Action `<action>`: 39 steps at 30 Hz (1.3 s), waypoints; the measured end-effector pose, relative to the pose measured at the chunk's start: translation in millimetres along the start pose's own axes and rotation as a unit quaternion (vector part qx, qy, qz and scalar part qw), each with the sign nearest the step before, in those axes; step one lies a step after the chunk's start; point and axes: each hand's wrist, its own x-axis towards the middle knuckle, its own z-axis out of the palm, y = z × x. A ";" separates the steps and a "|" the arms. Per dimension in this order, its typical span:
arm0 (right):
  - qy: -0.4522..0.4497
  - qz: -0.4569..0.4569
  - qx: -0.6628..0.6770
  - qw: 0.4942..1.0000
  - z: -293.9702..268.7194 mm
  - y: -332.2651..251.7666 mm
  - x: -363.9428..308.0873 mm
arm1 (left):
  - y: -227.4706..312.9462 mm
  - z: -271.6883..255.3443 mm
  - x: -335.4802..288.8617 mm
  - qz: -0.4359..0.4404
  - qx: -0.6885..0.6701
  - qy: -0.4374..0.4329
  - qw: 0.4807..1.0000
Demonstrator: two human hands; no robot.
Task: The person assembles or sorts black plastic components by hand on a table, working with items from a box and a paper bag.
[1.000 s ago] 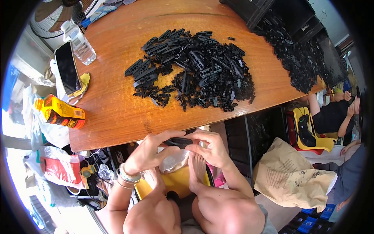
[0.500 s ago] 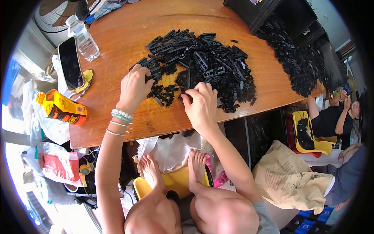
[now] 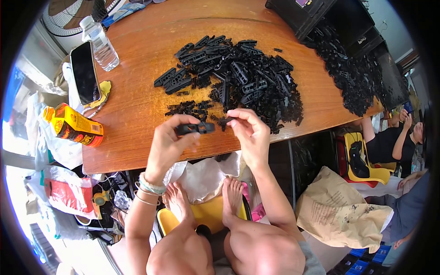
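My left hand [image 3: 166, 145] is closed on a long black plastic part [image 3: 202, 128] with openings in it, held above the table's near edge. Beside it, the thumb and fingertips of my right hand [image 3: 254, 137] pinch a small black piece [image 3: 228, 121], whose exact shape is too small to make out. Just beyond both hands spreads a heap of black plastic parts [image 3: 238, 71]. Several long slotted parts [image 3: 173, 81] lie at its left side, and a cluster of small black toothed-looking pieces [image 3: 183, 108] sits closer to my left hand.
On the wooden table [image 3: 130, 110], a phone [image 3: 85, 73], a clear bottle [image 3: 101, 46] and a yellow-orange bottle [image 3: 78, 126] stand at the left. More black parts [image 3: 350, 73] spill from a dark bin at the right. A brown paper bag [image 3: 339, 206] and other people are to the right.
My left hand has come back from the heap's left side, bringing a long black part toward me. My right hand has shifted slightly right and nearer, now pinching a small black piece.
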 end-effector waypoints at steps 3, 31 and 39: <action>-0.048 0.058 0.055 0.996 5.0 -16.8 -15.1 | -2.2 13.6 -9.0 -0.018 -0.038 -0.018 0.999; -0.307 0.210 -0.130 0.919 -17.3 -10.3 -41.4 | 3.6 -19.8 34.5 0.204 0.366 0.149 0.896; -0.006 -0.196 -0.488 0.850 10.1 22.4 1.2 | -13.9 -35.3 99.0 0.284 0.601 0.165 0.729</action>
